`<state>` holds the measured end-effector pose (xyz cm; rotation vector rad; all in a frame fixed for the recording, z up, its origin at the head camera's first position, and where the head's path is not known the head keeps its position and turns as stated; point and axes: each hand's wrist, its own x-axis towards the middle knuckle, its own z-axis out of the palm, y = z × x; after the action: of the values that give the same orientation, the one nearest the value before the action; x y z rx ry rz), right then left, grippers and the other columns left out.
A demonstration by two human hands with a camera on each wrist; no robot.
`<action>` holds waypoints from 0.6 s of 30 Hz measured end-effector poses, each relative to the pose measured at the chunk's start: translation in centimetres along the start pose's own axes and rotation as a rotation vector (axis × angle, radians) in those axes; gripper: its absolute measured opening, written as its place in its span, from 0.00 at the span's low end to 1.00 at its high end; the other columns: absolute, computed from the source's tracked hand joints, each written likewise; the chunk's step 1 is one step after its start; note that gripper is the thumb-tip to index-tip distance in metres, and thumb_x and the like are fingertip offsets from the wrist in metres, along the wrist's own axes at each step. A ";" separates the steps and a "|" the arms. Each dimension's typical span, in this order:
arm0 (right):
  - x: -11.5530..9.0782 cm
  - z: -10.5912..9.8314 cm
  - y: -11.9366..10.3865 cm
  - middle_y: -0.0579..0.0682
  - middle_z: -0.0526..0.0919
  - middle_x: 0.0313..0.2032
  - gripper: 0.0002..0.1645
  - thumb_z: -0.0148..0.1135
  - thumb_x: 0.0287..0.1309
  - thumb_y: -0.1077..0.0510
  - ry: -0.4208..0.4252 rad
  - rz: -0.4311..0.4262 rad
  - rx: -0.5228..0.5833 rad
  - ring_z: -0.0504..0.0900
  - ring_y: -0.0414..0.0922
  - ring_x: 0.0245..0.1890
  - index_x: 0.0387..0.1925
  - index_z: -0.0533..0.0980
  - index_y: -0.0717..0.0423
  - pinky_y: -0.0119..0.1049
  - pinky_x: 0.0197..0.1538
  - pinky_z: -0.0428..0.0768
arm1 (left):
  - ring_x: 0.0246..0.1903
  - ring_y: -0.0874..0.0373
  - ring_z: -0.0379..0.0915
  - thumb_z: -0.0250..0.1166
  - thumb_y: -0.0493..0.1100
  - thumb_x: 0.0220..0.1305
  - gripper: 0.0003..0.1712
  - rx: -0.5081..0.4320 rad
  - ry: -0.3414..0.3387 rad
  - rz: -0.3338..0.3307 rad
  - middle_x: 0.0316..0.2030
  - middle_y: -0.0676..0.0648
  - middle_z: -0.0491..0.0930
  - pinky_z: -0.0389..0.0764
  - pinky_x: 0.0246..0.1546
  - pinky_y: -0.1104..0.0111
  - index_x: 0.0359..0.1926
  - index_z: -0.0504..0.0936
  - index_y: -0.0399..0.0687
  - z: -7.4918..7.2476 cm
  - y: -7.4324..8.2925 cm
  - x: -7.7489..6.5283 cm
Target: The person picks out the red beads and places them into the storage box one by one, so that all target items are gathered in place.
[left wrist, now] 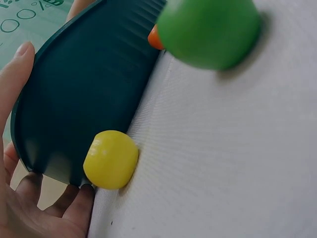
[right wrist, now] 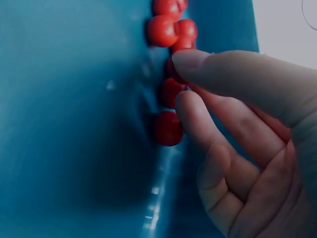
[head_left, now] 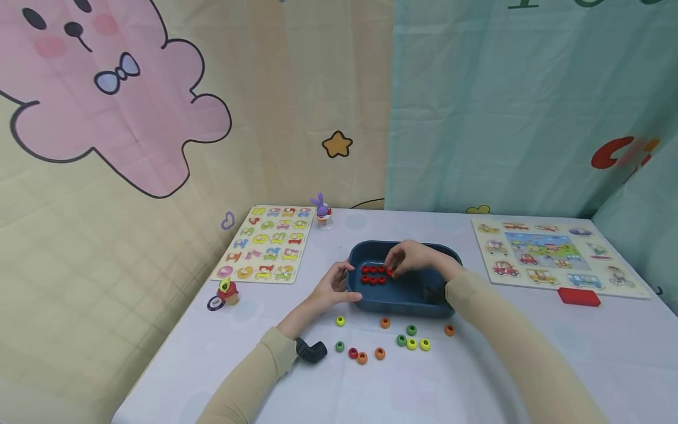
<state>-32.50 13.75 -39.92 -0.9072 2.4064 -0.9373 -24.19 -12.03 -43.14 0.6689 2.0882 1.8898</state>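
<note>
A dark blue tray (head_left: 397, 307) stands on the table, with several red beads (head_left: 373, 280) in two short rows inside its left half. My left hand (head_left: 332, 287) grips the tray's left end; in the left wrist view its thumb lies at the rim and the fingers curl against the outer wall. Inside the tray my right hand (head_left: 412, 258) pinches a red bead (right wrist: 174, 69) between thumb and forefinger, at the right end of the rows. A yellow bead (left wrist: 111, 159) and a blurred green bead (left wrist: 210, 29) lie outside the tray.
Loose orange (head_left: 379, 353), green (head_left: 401, 340) and yellow beads (head_left: 425, 344) lie in front of the tray. A number board (head_left: 265, 244) is at left, a vehicle puzzle board (head_left: 556, 253) and red block (head_left: 579, 297) at right. Small toy figures (head_left: 228, 292) stand left and behind.
</note>
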 end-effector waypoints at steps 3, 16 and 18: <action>0.2 0.3 0.3 0.47 0.81 0.33 0.14 0.66 0.44 0.66 -0.014 0.019 -0.003 0.78 0.41 0.33 0.37 0.78 0.57 0.35 0.39 0.79 | 0.64 0.51 0.48 0.68 0.38 0.49 0.36 -0.005 -0.007 -0.002 0.67 0.42 0.45 0.59 0.60 0.60 0.55 0.57 0.37 0.0 0.0 0.0; 0.6 0.8 0.5 0.45 0.82 0.33 0.14 0.68 0.43 0.64 -0.029 0.071 -0.011 0.79 0.40 0.34 0.36 0.79 0.54 0.37 0.41 0.78 | 0.64 0.50 0.47 0.67 0.36 0.50 0.36 0.010 -0.005 -0.006 0.67 0.42 0.45 0.59 0.60 0.60 0.55 0.57 0.35 0.1 0.2 -0.1; 0.4 0.6 0.4 0.46 0.82 0.33 0.14 0.68 0.43 0.63 -0.016 0.055 0.008 0.80 0.40 0.34 0.36 0.78 0.54 0.37 0.41 0.79 | 0.64 0.50 0.47 0.67 0.35 0.50 0.35 0.010 -0.002 -0.008 0.67 0.42 0.45 0.59 0.59 0.60 0.55 0.57 0.35 0.2 0.3 -0.1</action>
<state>-32.63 13.39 -40.69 -0.8382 2.3999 -0.9146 -23.96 -11.91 -42.91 0.6627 2.0976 1.8745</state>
